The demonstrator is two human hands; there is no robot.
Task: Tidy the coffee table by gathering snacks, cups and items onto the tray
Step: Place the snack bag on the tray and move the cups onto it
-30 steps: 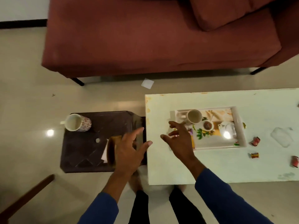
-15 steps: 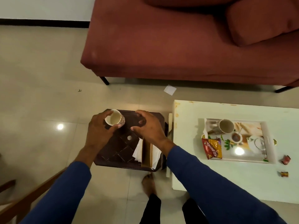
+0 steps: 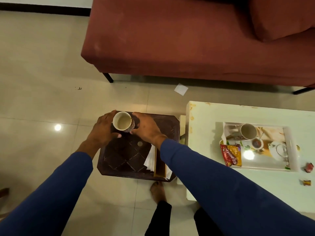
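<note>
Hands cup a round patterned mug (image 3: 123,123) between them over the far left corner of a dark wooden side table (image 3: 122,155): the left hand (image 3: 102,128) curls round its left side, the right hand (image 3: 146,128) its right. Its pale inside looks empty. On the glossy white coffee table (image 3: 221,181) to the right, a rectangular white tray (image 3: 292,150) holds a plain mug (image 3: 248,131), a small cup (image 3: 257,143), a teapot (image 3: 277,149) and a shiny red snack packet (image 3: 231,155).
</note>
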